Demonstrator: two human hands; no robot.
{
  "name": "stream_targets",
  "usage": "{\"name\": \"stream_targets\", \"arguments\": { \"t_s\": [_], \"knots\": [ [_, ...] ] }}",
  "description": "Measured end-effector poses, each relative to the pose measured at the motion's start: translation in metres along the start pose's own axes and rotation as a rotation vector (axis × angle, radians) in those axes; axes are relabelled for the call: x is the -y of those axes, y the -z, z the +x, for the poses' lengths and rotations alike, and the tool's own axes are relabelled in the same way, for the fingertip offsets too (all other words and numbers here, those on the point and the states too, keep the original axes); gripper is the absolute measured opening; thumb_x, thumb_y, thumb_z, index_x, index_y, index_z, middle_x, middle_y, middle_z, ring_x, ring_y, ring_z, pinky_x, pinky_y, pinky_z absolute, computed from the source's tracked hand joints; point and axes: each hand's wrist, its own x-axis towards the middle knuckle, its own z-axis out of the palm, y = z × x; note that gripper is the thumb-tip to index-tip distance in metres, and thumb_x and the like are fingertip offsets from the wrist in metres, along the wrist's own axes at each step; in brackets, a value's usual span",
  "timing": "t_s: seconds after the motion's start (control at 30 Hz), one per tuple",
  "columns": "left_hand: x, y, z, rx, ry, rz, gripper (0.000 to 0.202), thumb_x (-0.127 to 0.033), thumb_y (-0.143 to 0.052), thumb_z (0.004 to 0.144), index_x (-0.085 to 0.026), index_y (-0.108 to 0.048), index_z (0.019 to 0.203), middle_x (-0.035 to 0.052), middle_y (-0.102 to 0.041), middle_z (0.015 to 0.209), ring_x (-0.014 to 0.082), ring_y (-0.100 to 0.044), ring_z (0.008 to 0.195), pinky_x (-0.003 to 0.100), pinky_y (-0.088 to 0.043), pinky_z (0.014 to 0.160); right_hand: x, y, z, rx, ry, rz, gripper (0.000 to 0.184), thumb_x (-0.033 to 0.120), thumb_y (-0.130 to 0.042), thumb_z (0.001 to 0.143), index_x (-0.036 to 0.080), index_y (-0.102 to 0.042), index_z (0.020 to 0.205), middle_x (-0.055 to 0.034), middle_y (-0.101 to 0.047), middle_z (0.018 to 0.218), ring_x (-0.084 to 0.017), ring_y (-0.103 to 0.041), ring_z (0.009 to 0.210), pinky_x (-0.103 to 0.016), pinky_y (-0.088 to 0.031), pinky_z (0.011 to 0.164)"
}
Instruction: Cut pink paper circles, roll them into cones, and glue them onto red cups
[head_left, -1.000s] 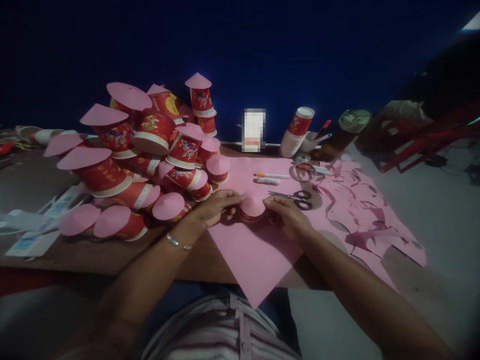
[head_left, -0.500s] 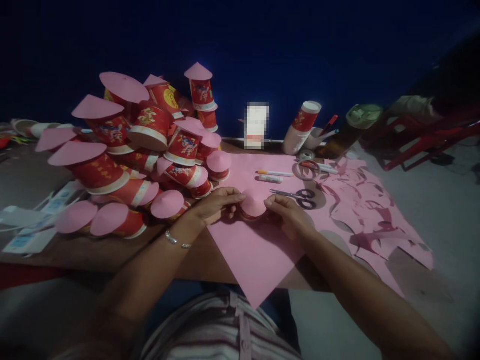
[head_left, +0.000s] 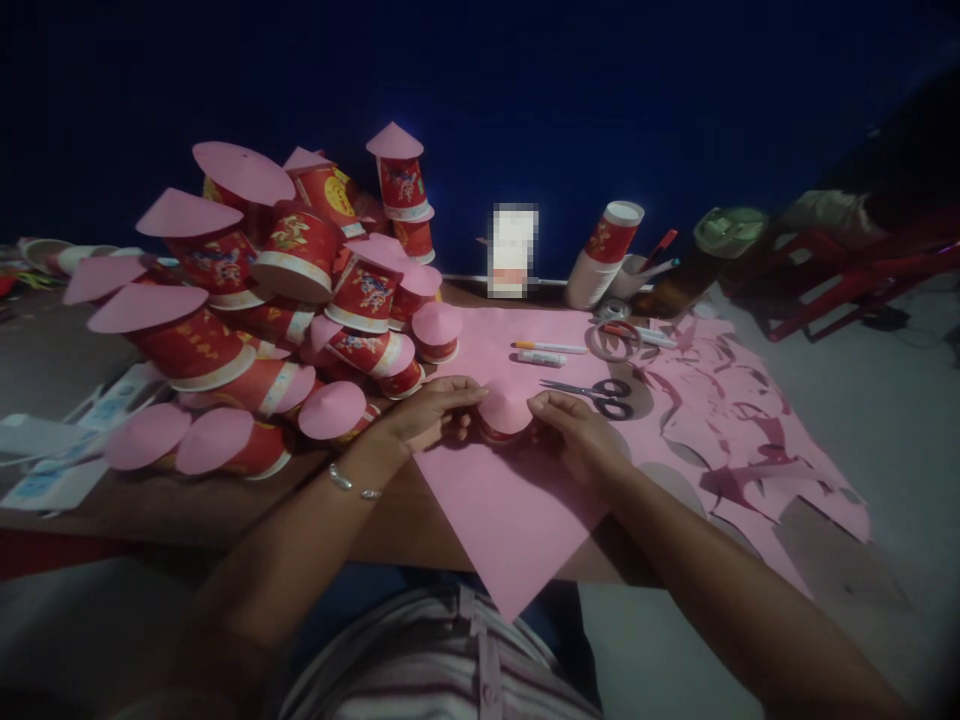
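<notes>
A pink paper cone [head_left: 505,402] sits on top of a red paper cup [head_left: 504,437], most of which is hidden beneath it. My left hand [head_left: 437,412] pinches the cone's left edge between thumb and fingers. On the opposite edge, my right hand [head_left: 576,425] grips the cone in the same way. Cup and cone stand over a large pink paper sheet [head_left: 514,545] on the table. Just right of my right hand lie scissors [head_left: 600,395] with dark handles. Behind them are a glue stick [head_left: 541,358] and a white pen [head_left: 551,347] with an orange end.
Many red cups with pink cone tops [head_left: 330,270] are piled on the left. Pink paper scraps [head_left: 742,430] cover the right side, near tape rolls [head_left: 615,338]. A tilted cup stack [head_left: 604,256] and a green-lidded jar [head_left: 709,255] stand behind. A red stool [head_left: 832,270] is far right.
Both hands keep their hold on the cone, which stays almost in place. The view has shifted very slightly; nothing else has visibly moved.
</notes>
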Motion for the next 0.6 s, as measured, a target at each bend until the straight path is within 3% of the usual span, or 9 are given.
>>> {"name": "stream_targets", "arguments": {
  "t_s": [0.43,0.6],
  "knots": [
    [0.0028,-0.0009,0.0012,-0.022,0.007,-0.04,0.045,-0.04,-0.096,0.06,-0.017,-0.059,0.073,-0.0044,-0.058,0.058,0.0067,-0.053,0.047,0.017,-0.041,0.042,-0.0027,-0.0004,0.0015,-0.037,0.008,-0.019,0.041,0.05,-0.093,0.067,0.019,-0.065,0.065,0.003,-0.06,0.06,-0.011,-0.052,0.056,-0.025,-0.037,0.057],
    [0.0044,-0.0009,0.0017,-0.025,-0.02,-0.03,0.04,-0.036,-0.093,0.064,-0.017,-0.059,0.072,-0.0044,-0.058,0.059,0.0069,-0.052,0.049,0.019,-0.04,0.044,-0.0033,-0.0015,0.0015,-0.054,0.007,-0.008,0.042,0.049,-0.094,0.064,0.019,-0.064,0.066,0.0035,-0.059,0.061,-0.011,-0.051,0.057,-0.025,-0.039,0.057]
  ]
}}
